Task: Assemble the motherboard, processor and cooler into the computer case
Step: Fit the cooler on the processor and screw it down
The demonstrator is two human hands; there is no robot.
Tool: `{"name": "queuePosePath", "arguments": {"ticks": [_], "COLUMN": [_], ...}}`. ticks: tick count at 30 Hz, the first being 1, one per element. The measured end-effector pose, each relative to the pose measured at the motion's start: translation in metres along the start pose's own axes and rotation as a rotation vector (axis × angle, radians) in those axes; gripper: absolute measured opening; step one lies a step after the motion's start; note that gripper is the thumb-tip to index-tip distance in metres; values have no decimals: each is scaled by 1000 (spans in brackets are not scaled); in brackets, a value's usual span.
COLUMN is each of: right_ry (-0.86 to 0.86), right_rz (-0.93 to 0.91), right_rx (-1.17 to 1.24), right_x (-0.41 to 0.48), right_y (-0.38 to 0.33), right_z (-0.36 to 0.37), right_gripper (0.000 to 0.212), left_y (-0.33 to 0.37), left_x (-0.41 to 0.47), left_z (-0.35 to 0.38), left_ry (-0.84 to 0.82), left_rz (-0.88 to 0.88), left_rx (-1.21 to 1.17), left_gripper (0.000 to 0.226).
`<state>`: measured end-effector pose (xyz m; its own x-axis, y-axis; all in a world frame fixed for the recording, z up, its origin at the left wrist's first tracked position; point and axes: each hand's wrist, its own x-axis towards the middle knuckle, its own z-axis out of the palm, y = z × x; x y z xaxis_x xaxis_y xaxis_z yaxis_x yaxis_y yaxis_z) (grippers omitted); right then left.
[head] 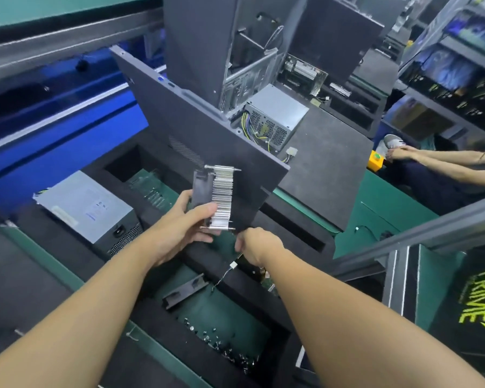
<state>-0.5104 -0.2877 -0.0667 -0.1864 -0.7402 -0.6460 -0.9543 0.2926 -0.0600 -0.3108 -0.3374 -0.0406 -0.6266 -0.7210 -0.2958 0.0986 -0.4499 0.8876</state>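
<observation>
Head view shows the cooler - a stiff, fairly light block whose thin fins would likely bend, so best taken by its solid sides - held up before the computer case by the left hand, fingers curled round its lower end, while the right hand appears to pinch its fan cable.

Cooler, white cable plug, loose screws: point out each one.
cooler (221, 196), head view, on its silver fins
white cable plug (233, 266), head view, on the plug body
loose screws (221, 349), head view, middle of the scattered pile
</observation>
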Motion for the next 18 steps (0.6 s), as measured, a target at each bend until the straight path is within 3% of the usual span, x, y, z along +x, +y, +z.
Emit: {"name": "queuePosePath", "arguments": {"ticks": [3, 6, 10, 13, 18], "right_ry": [173, 357, 325, 309, 214], "right_rz": [67, 43, -50, -177, -461], "right_rx": [281, 776, 1249, 1324, 1217], "right_x": [-17, -38, -68, -94, -152], "right_y": [0, -13, -56, -92, -155], "right_z": [6, 10, 9, -3, -21], "right_gripper": [46, 48, 32, 27, 36], "left_y": [17, 38, 69, 89, 104], "left_x": [-19, -48, -104, -154, -247], "left_z": [-10, -19, -24, -26, -25], "left_ry": [42, 61, 42, 86, 180], "left_rz": [-22, -28, 4, 70, 136], "left_rx": [-41, -126, -181, -79, 39], "left_gripper": [92, 86, 61, 82, 69]}}
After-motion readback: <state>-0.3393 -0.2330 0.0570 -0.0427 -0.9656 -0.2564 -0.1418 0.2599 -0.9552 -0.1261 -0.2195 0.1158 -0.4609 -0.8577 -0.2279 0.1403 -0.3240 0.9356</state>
